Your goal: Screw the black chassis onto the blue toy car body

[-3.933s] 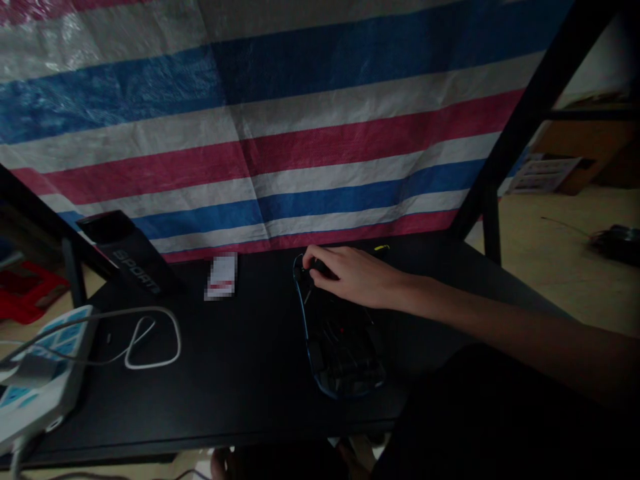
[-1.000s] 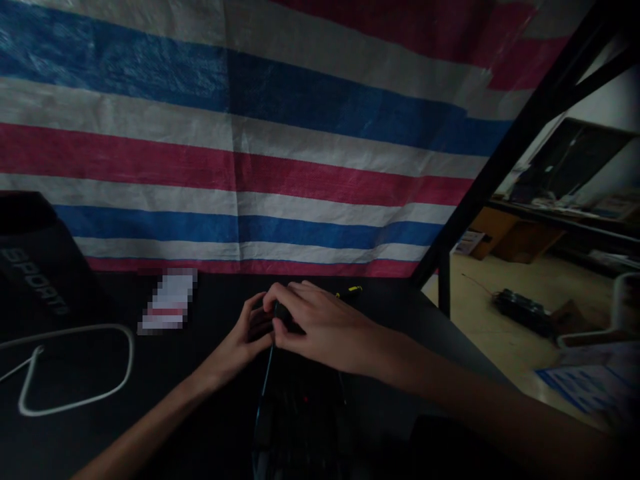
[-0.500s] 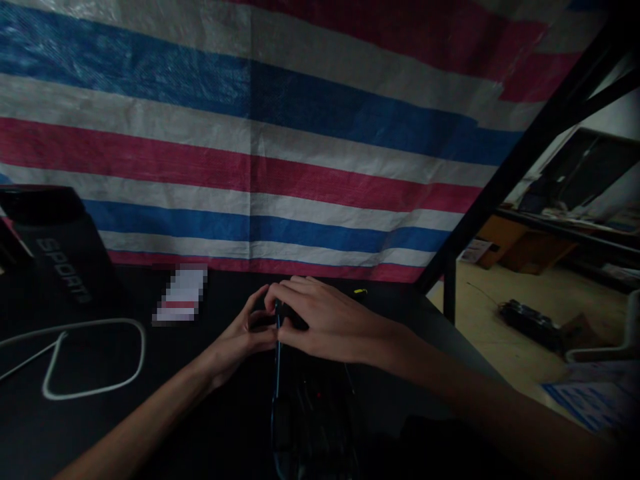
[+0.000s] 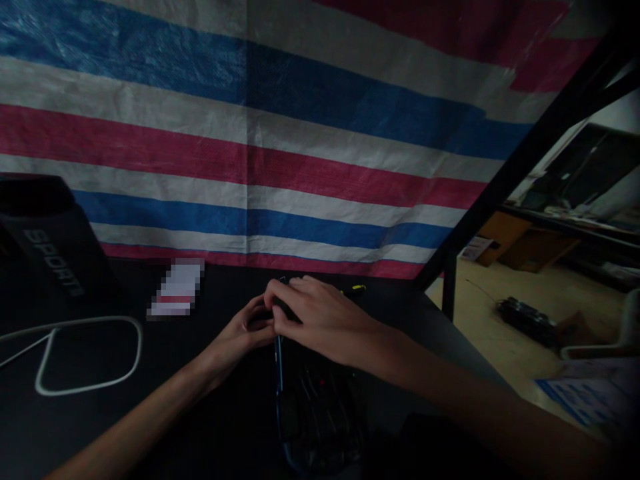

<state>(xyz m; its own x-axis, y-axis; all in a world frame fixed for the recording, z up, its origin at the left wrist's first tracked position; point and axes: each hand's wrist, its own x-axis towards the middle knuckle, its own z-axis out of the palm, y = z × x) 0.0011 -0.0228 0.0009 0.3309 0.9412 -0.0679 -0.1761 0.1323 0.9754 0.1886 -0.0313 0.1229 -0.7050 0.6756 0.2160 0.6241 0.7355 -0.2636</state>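
Note:
A long dark object with a blue edge (image 4: 279,393) lies on the black table in front of me, pointing away; dim light hides its kind. A small red light shows on its dark upper side. My right hand (image 4: 320,317) reaches over from the right, thumb and forefinger pinched at its far end. From the left, my left hand (image 4: 250,323) closes its curled fingers on that same end, its fingertips meeting the right hand's. What lies between the fingertips is mostly hidden. Just past the right hand is a thin black and yellow item (image 4: 355,290).
A dark bottle marked SPORT (image 4: 55,247) stands at the left, near a looped white cable (image 4: 90,390). A blurred white and red card-like item (image 4: 177,288) lies farther back. Behind the table hangs a striped sheet (image 4: 300,173); a black frame post (image 4: 447,287) stands at the right.
The view has shifted slightly. The blue-edged object has tilted a little, its near end swinging right. More of the black and yellow item shows. Both hands keep their hold.

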